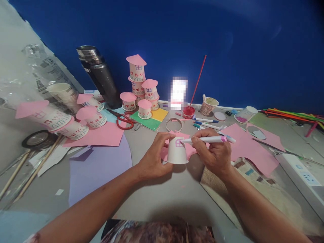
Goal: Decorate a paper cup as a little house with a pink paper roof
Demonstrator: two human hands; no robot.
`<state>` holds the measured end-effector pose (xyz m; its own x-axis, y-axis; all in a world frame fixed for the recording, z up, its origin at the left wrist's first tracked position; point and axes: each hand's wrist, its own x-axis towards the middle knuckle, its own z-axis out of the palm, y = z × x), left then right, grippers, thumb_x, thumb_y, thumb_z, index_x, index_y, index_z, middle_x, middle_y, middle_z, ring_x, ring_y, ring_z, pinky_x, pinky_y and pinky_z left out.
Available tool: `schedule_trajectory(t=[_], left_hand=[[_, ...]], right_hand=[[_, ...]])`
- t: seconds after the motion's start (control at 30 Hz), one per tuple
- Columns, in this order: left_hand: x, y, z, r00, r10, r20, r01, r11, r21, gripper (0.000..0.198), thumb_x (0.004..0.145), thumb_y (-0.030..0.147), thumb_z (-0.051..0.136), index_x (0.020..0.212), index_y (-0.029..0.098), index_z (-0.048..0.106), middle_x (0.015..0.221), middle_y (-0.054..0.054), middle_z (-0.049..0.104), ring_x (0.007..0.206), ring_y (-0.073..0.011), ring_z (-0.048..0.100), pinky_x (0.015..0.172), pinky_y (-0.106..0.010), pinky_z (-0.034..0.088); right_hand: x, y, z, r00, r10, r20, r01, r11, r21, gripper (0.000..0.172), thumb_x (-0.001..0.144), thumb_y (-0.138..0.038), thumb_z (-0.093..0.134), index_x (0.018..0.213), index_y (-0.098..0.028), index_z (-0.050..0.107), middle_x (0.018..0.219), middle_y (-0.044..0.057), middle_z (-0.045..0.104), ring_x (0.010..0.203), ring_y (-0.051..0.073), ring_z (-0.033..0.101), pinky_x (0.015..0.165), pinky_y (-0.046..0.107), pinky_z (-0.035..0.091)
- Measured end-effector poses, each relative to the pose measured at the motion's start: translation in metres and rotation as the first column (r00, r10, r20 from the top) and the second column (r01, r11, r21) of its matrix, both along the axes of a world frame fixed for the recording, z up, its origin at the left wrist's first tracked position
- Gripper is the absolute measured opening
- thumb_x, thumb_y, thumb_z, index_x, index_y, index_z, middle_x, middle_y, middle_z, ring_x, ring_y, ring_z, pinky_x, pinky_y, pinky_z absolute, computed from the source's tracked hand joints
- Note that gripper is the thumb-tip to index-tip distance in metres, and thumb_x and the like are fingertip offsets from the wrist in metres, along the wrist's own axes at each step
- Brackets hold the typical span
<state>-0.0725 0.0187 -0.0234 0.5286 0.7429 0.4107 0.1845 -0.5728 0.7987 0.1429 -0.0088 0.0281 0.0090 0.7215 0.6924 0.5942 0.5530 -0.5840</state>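
Note:
A white paper cup (177,153) stands upside down at the middle of the table, with a purple window outline drawn near its top. My left hand (157,155) is closed around the cup's left side, thumb low and fingers at the top. In my right hand (215,153) is a white marker (209,139) with a pink-purple end, its tip touching the window drawing or very close to it. Pink paper (165,153) lies behind the cup. Just beyond it sits a roll of tape (174,125).
Decorated cups with pink cone roofs (137,71) are stacked at the back; more stand at left. A dark flask (101,77), red-handled scissors (125,123), a small red paint pot (188,112) and several markers (207,125) lie around. At right are a cloth (217,185) and a power strip (301,172).

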Motion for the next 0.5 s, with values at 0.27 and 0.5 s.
schedule_trajectory(t=[0.27,0.5], left_hand=[[0.0011,-0.0008,0.0053,1.0,0.013,0.011,-0.012,0.997,-0.076,0.075,0.068,0.011,0.067,0.139,0.029,0.05,0.14,-0.008,0.052,0.13,-0.0293,0.056,0.103,-0.045,0.056],[0.0008,-0.0005,0.0042,1.0,0.009,0.005,-0.009,0.997,-0.07,0.078,0.067,0.012,0.068,0.14,0.03,0.049,0.141,-0.009,0.052,0.131,-0.0306,0.055,0.103,-0.046,0.057]], right_hand=[[0.0007,-0.0028,0.004,0.999,0.025,0.039,-0.024,0.999,-0.032,0.017,0.092,-0.021,0.062,0.076,-0.023,0.065,0.066,-0.001,0.071,0.053,0.013,0.063,0.052,0.025,0.048],[0.0003,-0.0025,0.0026,1.0,0.021,0.01,-0.021,0.999,-0.043,0.015,0.092,-0.021,0.062,0.078,-0.023,0.066,0.067,-0.001,0.072,0.055,0.014,0.065,0.054,0.026,0.049]])
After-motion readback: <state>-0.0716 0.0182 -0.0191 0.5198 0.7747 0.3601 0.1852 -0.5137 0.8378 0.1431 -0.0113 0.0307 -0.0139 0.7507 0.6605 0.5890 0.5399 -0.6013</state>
